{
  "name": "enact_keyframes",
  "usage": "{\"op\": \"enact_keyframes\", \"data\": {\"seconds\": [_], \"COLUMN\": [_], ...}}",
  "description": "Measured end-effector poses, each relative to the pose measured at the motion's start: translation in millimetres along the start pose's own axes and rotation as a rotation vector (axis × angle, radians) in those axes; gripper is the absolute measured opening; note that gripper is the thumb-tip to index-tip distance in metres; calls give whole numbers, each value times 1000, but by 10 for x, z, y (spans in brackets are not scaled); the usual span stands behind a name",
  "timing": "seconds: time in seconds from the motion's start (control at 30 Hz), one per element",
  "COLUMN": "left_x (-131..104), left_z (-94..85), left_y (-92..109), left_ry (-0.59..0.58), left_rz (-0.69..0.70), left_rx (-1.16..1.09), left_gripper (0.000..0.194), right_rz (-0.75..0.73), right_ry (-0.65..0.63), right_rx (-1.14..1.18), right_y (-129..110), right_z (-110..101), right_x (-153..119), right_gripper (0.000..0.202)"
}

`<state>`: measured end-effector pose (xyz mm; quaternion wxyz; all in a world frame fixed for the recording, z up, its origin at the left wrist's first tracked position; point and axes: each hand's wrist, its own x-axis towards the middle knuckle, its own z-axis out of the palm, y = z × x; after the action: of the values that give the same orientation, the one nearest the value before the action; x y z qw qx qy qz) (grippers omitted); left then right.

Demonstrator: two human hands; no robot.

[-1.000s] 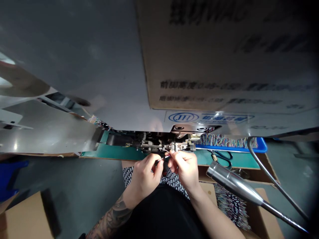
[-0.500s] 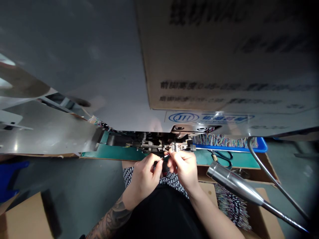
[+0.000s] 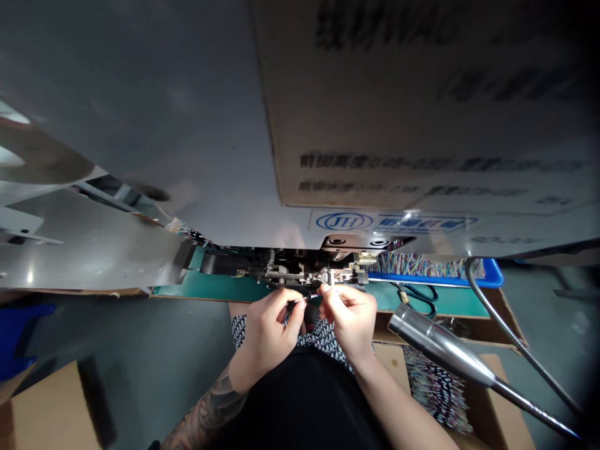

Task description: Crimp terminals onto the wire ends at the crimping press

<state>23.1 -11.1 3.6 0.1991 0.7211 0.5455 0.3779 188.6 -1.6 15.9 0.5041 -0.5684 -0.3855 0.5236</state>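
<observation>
Wire [image 3: 300, 300], thin and pale: long axis running roughly left to right, about parallel to the near edge of the worktop [image 3: 215, 287]; left hand [image 3: 268, 332] the nearer, right hand [image 3: 350, 322] just beside, on the opposite side.
Machine [image 3: 187, 144]: grey housing, overhanging the worktop from the far edge.
Worktop: green, long side crosswise, near edge at the fingertips.
Metal mechanism [image 3: 285, 275]: below the housing, directly ahead of both hands.
Blue tray [image 3: 494, 274]: toward the far right corner of the worktop, filled with multicoloured wires [image 3: 426, 264].
Left hand: at the near edge, thumb and forefinger pinched narrow on the wire.
Right hand: at the same edge, fingers bent inward; cannot tell whether gripping the wire's other end.
Wire, placement: between the hands, at the left fingertips, on the near side of the mechanism; right end too small to make out.
</observation>
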Motion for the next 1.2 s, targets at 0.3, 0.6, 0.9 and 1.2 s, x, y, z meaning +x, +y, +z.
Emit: {"op": "enact_keyframes", "data": {"seconds": [0.3, 0.6, 0.9, 1.2], "left_x": [-25, -13, -37, -21], "left_z": [33, -8, -225, -184], "left_y": [7, -30, -78, -4], "left_ry": [53, 50, -158, 78], "left_rz": [-14, 89, 195, 273], "left_rx": [60, 72, 168, 203], "left_gripper": [11, 11, 15, 13], "right_rz": [72, 42, -184, -53], "right_ry": [-39, -48, -500, -141], "right_rx": [40, 8, -410, -30], "right_y": [6, 64, 26, 97], "right_z": [15, -8, -344, -172], "right_x": [56, 45, 208, 12], "right_gripper": [49, 43, 16, 19]}}
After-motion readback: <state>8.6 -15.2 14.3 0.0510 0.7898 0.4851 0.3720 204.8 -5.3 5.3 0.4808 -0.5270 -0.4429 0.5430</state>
